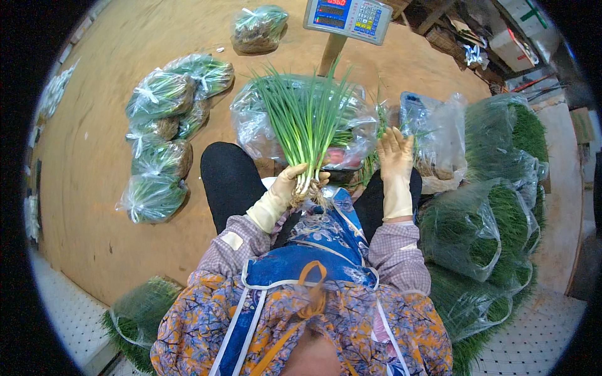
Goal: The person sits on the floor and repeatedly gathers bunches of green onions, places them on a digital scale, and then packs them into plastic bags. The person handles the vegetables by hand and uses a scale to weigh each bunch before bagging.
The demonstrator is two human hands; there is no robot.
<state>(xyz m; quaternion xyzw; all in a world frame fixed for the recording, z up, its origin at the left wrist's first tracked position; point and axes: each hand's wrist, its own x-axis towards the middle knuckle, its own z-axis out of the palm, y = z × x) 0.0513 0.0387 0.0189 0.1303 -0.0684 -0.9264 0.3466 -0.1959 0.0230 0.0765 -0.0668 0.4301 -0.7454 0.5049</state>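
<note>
My left hand (285,186), in a cream rubber glove, is closed around the white root ends of a bunch of green onions (306,124). The leaves fan upward and the roots hang below my fingers. To the right, my right hand (396,149), gloved alike, is raised with its fingers extended and nothing in it. Beyond the bunch an open clear plastic bag (254,134) with more greens rests on a scale, partly hidden by the leaves. The scale's lit display panel (348,19) stands on a post behind it.
Tied plastic bags of green onions (160,94) lie in a cluster on the left, with another tied bag (259,29) farther back. A blue crate (416,110) with clear plastic bags is at right. Large bags of dense greens (475,230) line my right side; another bag (141,315) sits lower left.
</note>
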